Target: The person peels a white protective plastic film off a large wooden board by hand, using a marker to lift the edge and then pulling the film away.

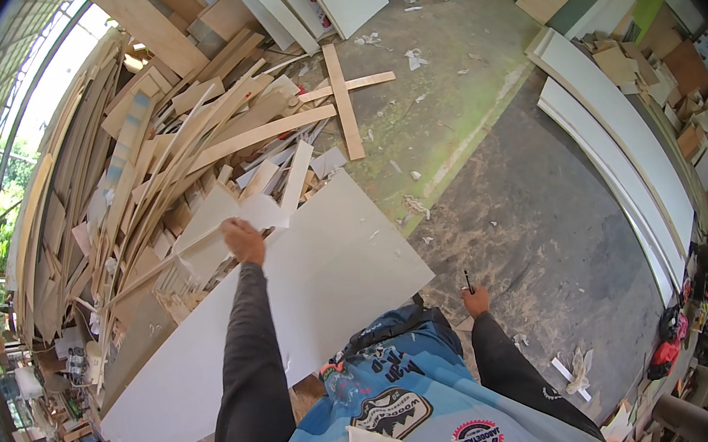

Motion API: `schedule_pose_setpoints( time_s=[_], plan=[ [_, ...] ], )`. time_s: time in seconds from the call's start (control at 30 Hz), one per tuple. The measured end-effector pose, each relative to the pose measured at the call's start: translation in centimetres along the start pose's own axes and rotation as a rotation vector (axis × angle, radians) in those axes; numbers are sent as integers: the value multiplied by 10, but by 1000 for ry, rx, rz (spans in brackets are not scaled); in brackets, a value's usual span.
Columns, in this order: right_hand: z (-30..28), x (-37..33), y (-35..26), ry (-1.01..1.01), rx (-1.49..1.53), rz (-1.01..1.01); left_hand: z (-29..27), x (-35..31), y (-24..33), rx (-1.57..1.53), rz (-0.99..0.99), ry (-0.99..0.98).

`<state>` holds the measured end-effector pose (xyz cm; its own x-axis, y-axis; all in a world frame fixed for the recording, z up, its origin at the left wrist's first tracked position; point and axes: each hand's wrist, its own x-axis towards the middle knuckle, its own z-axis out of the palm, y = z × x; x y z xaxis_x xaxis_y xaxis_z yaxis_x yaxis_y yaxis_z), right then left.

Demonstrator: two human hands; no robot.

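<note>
A large white board [333, 267] stands or leans in front of me, its surface smooth and pale. My left hand [243, 241] is closed at its far left edge, gripping a thin, pale, see-through film [264, 212] that spreads out around the fist. To the right of the board, lower down, my right hand [475, 301] is closed around a slim black pen-like tool [468, 281] pointing upward. That hand is apart from the board. The grip of the left fingers is partly hidden behind the back of the hand.
A tall heap of wood offcuts [215, 149] lies beyond the board on the left. Two crossed wooden strips [341, 91] rest at its edge. Long white panels [616, 147] lean at right. Scraps litter the concrete floor [537, 217].
</note>
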<state>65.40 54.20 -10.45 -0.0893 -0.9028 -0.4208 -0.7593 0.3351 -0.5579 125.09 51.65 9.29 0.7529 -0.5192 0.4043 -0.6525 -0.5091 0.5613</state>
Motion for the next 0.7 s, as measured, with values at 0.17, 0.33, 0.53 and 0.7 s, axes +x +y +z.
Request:
schedule_pose_setpoints(
  time_s=[0.17, 0.33, 0.53, 0.7],
  plan=[
    [-6, -7, -3, -57, 67, 95, -66, 47, -48, -317, -856, -5],
    [-12, -6, -35, -74, -8, 53, -104, 52, -109, 74, -491, -260],
    [-28, 6, -107, 223, 260, -164, -70, -2, -69, 229, -13, -271],
    [-63, 16, -247, 89, 378, -598, -43, -53, 11, -128, -148, -265]
  ],
)
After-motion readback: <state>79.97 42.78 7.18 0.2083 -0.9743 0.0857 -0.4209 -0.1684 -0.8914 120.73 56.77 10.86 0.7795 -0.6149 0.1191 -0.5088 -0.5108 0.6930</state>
